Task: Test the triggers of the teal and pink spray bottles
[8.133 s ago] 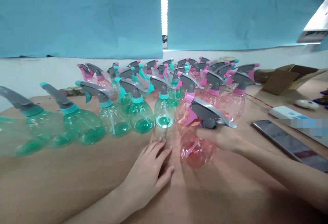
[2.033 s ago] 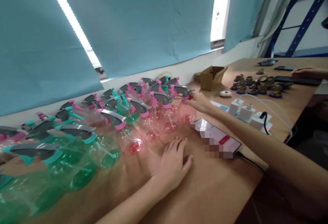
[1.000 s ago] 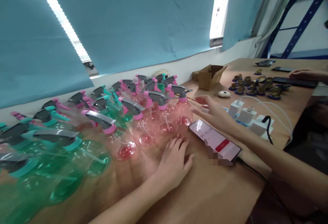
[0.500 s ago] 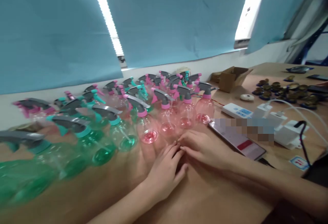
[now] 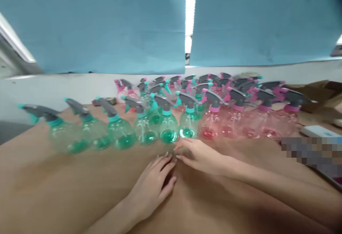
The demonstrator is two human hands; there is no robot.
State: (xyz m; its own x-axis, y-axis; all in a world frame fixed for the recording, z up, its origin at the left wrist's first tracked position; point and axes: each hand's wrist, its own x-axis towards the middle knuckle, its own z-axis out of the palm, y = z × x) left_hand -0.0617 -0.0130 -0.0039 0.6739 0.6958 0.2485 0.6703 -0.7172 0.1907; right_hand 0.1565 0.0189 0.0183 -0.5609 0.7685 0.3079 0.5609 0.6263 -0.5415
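Observation:
My left hand (image 5: 153, 186) lies flat on the wooden table (image 5: 53, 191), palm down, fingers stretched out and holding nothing. My right hand (image 5: 199, 155) rests just beside it, fingers extended toward the left, its fingertips close to those of the left hand. Right behind both hands stands a row of spray bottles: clear green ones with teal collars (image 5: 168, 127) to the left and pink ones (image 5: 213, 125) to the right, all with grey triggers. More bottles crowd behind them. The picture is blurred.
A blue curtain (image 5: 107, 23) hangs over the white wall behind the table. A cardboard box (image 5: 320, 87) sits at the far right. A white device (image 5: 317, 131) and a blurred-out phone (image 5: 312, 152) lie at the right edge.
The view swung back left from the table's right end to face the bottles. My right hand left the phone area and came down beside my left hand, which stayed flat.

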